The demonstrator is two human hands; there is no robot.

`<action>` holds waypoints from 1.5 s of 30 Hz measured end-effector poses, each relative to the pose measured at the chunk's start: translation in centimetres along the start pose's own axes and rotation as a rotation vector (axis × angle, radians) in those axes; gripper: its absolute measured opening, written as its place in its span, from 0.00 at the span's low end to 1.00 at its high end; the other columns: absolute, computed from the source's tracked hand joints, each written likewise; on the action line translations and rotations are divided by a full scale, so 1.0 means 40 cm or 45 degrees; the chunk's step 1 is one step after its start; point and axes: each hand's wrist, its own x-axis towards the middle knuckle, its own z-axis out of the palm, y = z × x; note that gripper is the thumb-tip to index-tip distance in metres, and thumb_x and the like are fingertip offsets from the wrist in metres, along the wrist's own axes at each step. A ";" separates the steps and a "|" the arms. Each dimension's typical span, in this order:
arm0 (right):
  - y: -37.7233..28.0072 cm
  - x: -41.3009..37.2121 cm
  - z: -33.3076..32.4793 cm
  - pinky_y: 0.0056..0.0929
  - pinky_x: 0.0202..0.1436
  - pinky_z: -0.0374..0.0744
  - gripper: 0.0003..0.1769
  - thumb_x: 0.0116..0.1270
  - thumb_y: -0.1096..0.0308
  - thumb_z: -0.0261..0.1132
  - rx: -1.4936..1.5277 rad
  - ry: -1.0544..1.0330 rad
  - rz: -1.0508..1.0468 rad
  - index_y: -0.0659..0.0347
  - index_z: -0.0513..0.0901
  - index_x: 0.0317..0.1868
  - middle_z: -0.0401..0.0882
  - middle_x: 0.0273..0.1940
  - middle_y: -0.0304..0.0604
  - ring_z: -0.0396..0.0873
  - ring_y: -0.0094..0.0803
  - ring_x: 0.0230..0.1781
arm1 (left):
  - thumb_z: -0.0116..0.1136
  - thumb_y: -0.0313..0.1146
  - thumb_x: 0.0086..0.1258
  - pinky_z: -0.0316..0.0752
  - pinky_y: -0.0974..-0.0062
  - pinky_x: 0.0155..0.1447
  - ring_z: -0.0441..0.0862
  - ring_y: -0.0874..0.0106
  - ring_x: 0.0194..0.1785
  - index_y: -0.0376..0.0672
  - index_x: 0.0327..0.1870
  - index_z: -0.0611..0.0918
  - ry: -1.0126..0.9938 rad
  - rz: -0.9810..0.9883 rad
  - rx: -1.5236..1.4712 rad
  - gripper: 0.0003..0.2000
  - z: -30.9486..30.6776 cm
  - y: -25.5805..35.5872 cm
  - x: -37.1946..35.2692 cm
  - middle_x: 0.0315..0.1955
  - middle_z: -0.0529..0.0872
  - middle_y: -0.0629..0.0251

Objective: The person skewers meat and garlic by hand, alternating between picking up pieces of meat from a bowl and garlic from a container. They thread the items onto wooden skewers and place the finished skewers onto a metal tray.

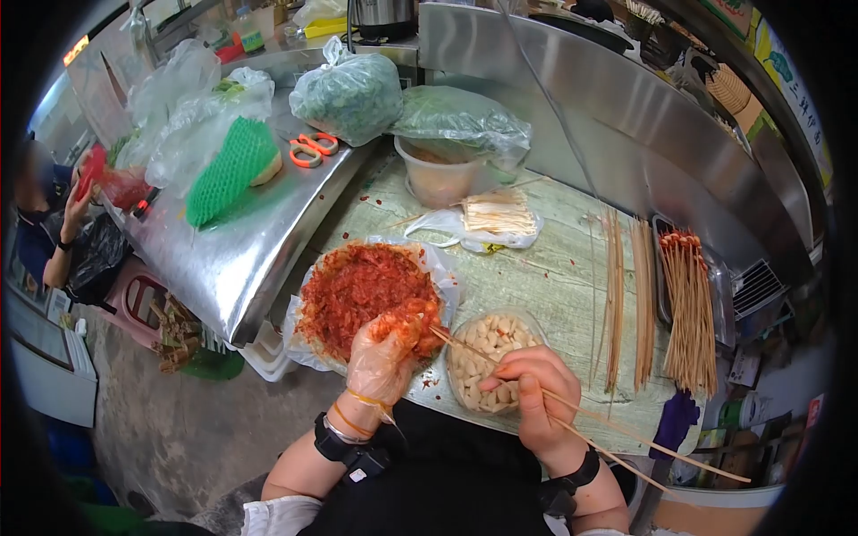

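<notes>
My left hand (386,353) wears a thin plastic glove and grips a red, sauce-coated piece of food at the edge of a plastic-lined bowl of red seasoned food (362,290). My right hand (532,389) holds a few bamboo skewers (626,438); one tip points into the piece in my left hand. Under my right hand stands a clear bowl of pale white pieces (487,348).
Loose bamboo skewers (617,286) lie on the worktop, beside a tray of loaded skewers (688,304). Behind are a plastic tub (438,179), enoki mushrooms on a bag (496,214), bagged greens (349,94), orange scissors (313,147). Another person (49,223) sits at far left.
</notes>
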 end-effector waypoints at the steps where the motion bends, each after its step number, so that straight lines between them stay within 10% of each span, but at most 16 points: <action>1: 0.001 0.002 0.002 0.28 0.40 0.77 0.10 0.71 0.70 0.52 0.004 0.001 -0.001 0.66 0.78 0.39 0.80 0.33 0.48 0.80 0.35 0.33 | 0.58 0.27 0.67 0.76 0.65 0.58 0.80 0.62 0.51 0.29 0.53 0.75 0.010 0.013 -0.019 0.16 -0.003 -0.002 0.001 0.50 0.81 0.52; 45: 0.053 0.046 0.093 0.29 0.30 0.78 0.05 0.64 0.73 0.58 -0.353 -0.131 -0.522 0.64 0.80 0.37 0.79 0.36 0.47 0.79 0.38 0.30 | 0.51 0.23 0.69 0.81 0.66 0.50 0.83 0.63 0.45 0.31 0.48 0.76 0.302 0.186 -0.134 0.10 0.011 -0.009 0.031 0.42 0.83 0.54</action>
